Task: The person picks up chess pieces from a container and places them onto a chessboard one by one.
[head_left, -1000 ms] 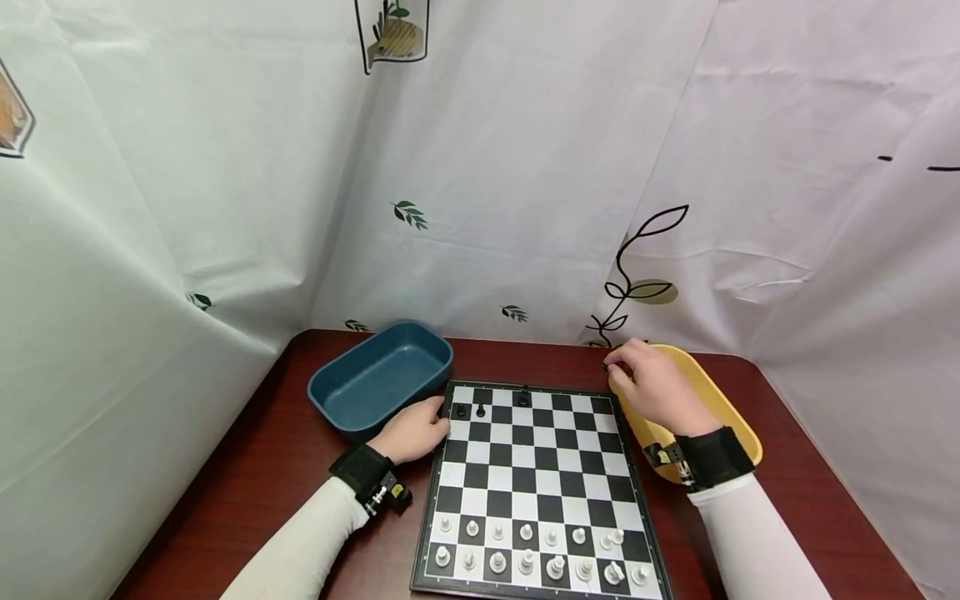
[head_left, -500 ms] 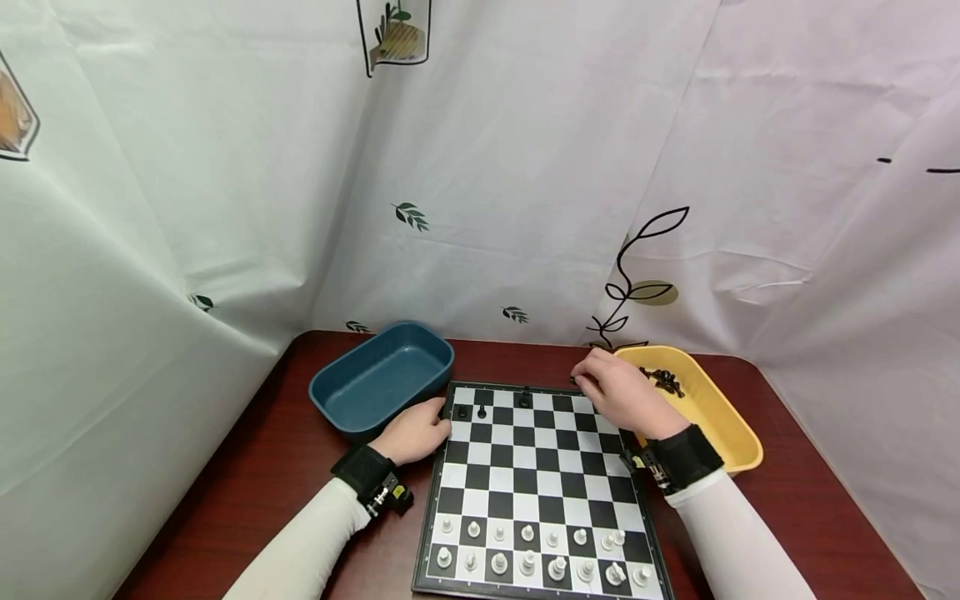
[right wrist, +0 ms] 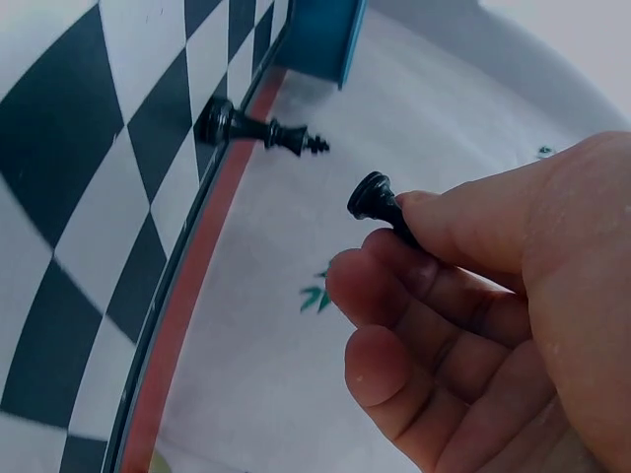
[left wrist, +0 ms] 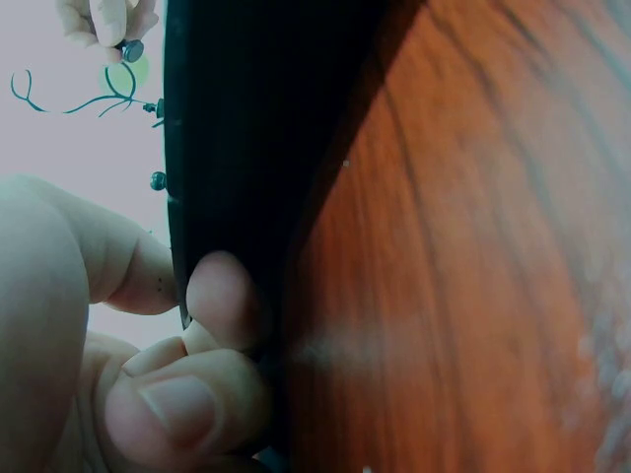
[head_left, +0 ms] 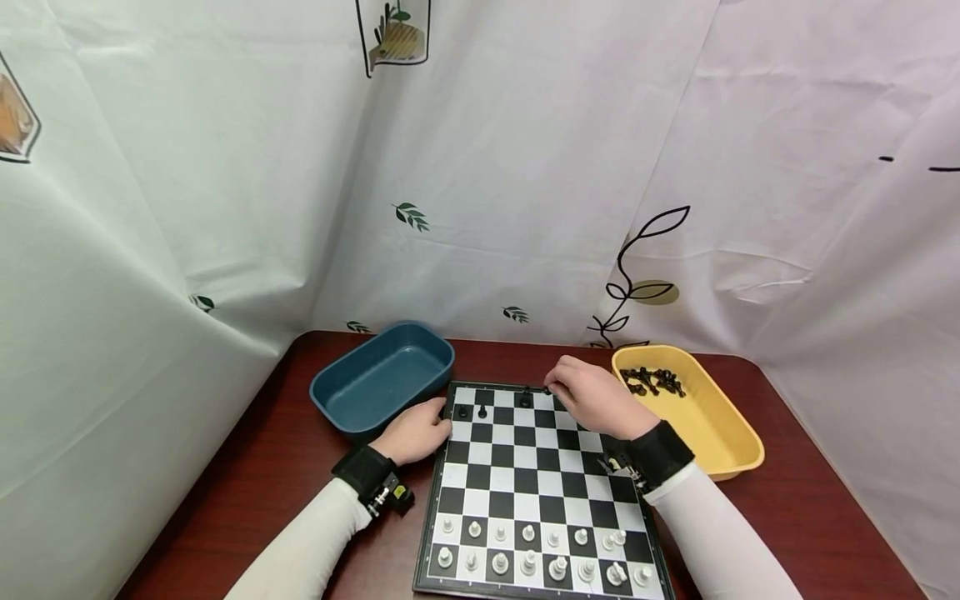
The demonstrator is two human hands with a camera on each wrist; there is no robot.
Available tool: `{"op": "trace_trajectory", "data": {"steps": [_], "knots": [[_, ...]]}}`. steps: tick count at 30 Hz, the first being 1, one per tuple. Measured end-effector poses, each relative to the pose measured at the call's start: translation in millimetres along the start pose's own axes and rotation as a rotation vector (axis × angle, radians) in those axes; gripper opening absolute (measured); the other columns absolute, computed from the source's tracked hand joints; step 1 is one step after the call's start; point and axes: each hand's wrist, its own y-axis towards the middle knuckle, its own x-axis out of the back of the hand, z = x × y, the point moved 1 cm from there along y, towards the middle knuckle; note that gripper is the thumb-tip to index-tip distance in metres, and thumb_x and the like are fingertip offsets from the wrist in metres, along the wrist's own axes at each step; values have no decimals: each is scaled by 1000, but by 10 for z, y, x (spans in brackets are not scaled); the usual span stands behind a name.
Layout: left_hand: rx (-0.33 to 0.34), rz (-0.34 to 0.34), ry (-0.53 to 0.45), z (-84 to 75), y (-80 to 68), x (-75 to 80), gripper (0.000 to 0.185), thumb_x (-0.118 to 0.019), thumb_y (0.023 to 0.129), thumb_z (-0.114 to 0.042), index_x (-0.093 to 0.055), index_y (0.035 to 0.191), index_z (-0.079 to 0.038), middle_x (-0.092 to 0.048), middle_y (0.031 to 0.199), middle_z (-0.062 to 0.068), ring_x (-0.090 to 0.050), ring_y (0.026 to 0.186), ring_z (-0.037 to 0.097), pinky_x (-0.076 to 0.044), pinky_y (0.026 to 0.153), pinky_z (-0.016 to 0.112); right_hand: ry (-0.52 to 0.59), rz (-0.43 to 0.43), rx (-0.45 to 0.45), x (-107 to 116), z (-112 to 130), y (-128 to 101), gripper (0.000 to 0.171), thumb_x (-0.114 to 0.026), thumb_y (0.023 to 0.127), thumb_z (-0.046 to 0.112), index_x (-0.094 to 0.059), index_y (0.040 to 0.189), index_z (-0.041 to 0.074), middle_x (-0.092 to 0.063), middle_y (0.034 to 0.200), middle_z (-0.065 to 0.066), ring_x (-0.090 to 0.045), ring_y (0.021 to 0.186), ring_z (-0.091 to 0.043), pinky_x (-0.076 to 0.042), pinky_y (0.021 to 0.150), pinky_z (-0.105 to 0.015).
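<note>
My right hand (head_left: 596,400) is over the far edge of the chessboard (head_left: 504,457), thumb and fingertips pinching a small black chess piece (right wrist: 375,200). Its base shows in the right wrist view; the fingers hide its top, so its kind is unclear. Close by, a black king (right wrist: 261,130) stands on the far row. My left hand (head_left: 412,432) grips the board's left edge, fingers on both sides of the rim (left wrist: 182,286). Two smaller black pieces, one on a dark square (head_left: 463,412) and a slimmer one (head_left: 482,412), stand at the board's far left.
White chess pieces (head_left: 528,562) fill two rows at the near side. A yellow tray (head_left: 720,425) with several black pieces (head_left: 652,381) sits right of the board. A blue tray (head_left: 382,371) stands at the back left. Behind the table (head_left: 247,483) hangs white cloth (head_left: 525,167).
My right hand has moved left from the yellow tray to the board's far edge, carrying the black chess piece and uncovering the black pieces in the tray. My left hand has stayed put.
</note>
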Motion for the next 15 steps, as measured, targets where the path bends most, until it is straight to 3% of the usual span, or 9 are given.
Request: {"op": "trace_trajectory", "data": {"steps": [15], "knots": [[-1, 2, 7, 2, 4, -2, 36, -59, 104, -25, -71, 134, -9, -66, 89, -6, -62, 82, 13, -53, 85, 41, -50, 88, 51, -185, 216, 172, 10, -74, 107, 10, -80, 115, 8, -68, 104, 1, -68, 90, -13, -60, 82, -35]]}}
